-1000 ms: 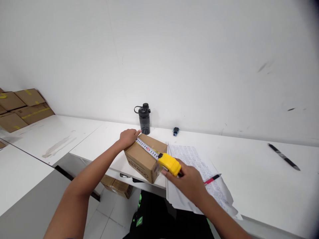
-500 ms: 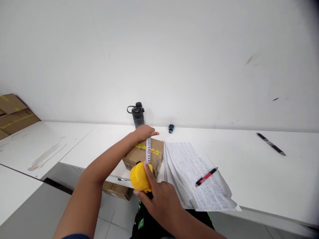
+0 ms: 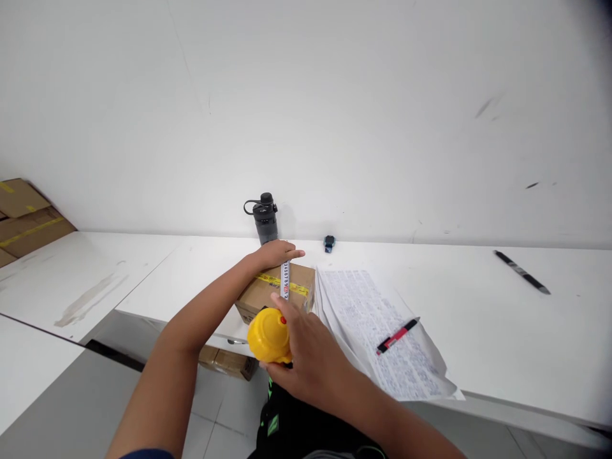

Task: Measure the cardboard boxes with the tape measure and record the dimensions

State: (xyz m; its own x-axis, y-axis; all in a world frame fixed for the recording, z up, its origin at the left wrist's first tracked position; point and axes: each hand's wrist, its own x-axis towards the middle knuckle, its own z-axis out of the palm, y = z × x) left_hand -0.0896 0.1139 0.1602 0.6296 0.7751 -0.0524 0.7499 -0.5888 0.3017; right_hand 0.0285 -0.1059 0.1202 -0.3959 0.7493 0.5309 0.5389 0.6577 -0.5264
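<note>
A small cardboard box with a yellow tape strip stands at the near edge of the white table. My left hand rests closed on the box's far edge and pins the end of the white measuring blade there. My right hand grips the yellow tape measure at the box's near side, thumb on the blade. The blade runs straight across the box top, from far edge to near edge.
A stack of handwritten sheets with a red pen on it lies right of the box. A dark bottle and a small blue object stand by the wall. A black pen lies far right. Cardboard boxes sit far left; another under the table.
The blade ran diagonally across the box top a second ago. My right hand has swung the yellow case to the box's near side, and the blade now runs straight front to back.
</note>
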